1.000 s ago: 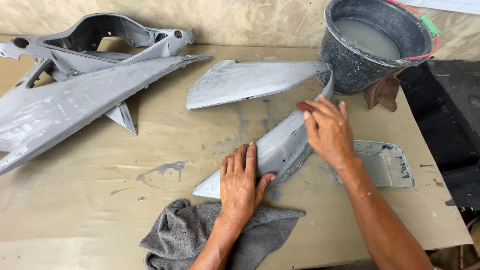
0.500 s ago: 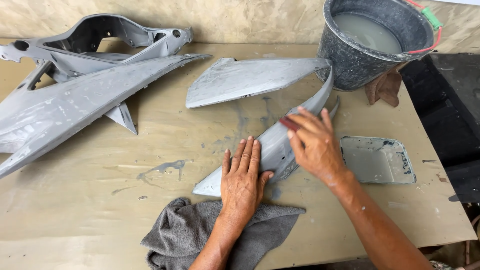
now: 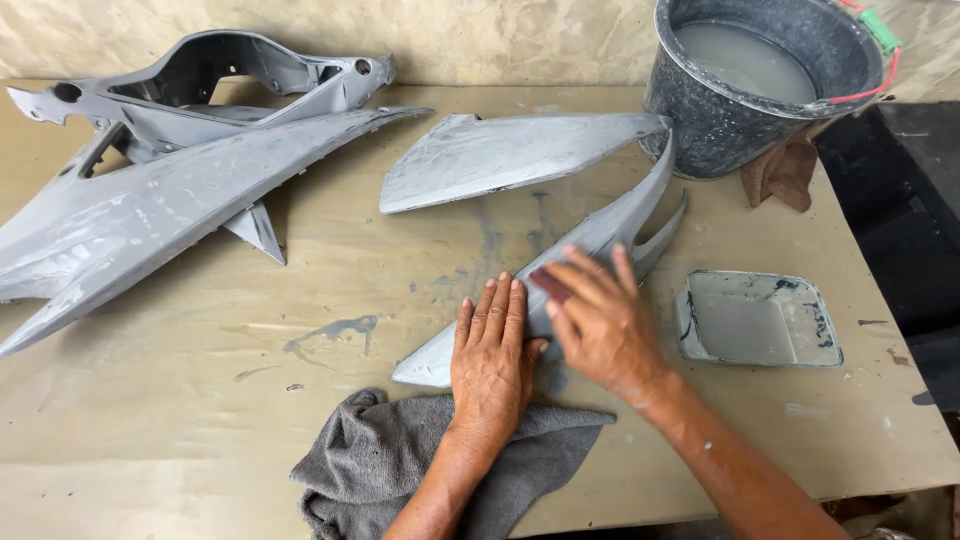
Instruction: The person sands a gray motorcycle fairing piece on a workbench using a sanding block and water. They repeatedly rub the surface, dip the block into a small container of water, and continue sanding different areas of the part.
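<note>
Flat on grey panel, left hand, right hand pressing reddish pad

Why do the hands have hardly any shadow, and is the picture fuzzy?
In the head view the light is soft and even, so the left hand and right hand cast only faint shadows on the grey panel; everything looks sharp; the water in the bucket shows dull shine, no glare.

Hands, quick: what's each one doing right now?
Left hand: open, flat on the grey fairing panel.
Right hand: pressing a reddish sanding pad against the panel.
</note>
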